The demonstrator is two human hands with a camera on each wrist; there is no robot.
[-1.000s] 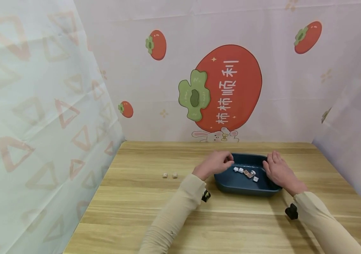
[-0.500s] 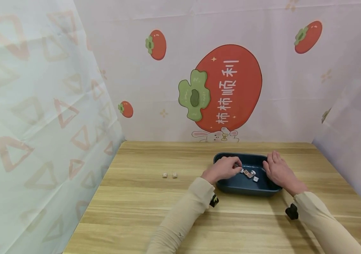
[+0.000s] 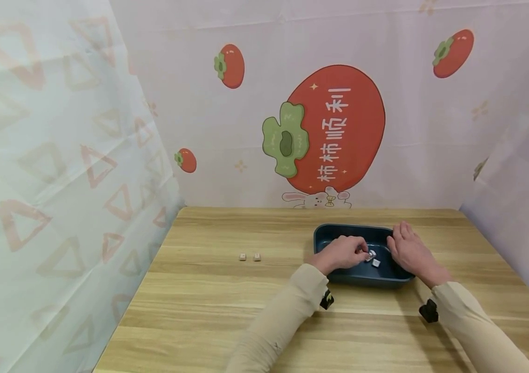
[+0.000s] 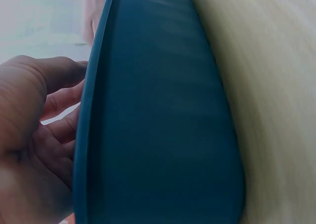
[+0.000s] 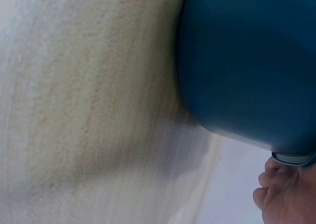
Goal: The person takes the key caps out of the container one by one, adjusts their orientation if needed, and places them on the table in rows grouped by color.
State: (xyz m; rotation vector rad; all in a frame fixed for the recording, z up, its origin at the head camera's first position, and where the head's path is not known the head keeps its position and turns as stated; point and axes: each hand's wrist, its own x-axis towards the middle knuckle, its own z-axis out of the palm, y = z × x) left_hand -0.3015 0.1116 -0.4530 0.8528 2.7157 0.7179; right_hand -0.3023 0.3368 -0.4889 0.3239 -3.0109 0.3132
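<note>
A dark blue tray [image 3: 366,282] stands on the wooden table, with several small keycaps [image 3: 376,263] inside, white and brownish. My left hand [image 3: 342,253] reaches over its near left edge, fingers bent down among the keycaps. Its fingertips are hidden, so whether they pinch a keycap does not show. In the left wrist view the tray's wall [image 4: 158,105] covers the fingers' ends. At the right end, my right hand [image 3: 411,252] holds the tray's rim, thumb on the inner side. The right wrist view shows bent fingers [image 5: 269,177] beyond that rim.
Two pale keycaps [image 3: 250,257] sit apart from each other on the table [image 3: 190,300], left of the tray. A white printed cloth [image 3: 227,119] hangs behind the table's far edge, and more cloth [image 3: 69,207] borders the left side.
My left hand has moved rightward and slightly nearer, from the tray's left end to over its middle, now covering some keycaps. The right hand stays at the rim.
</note>
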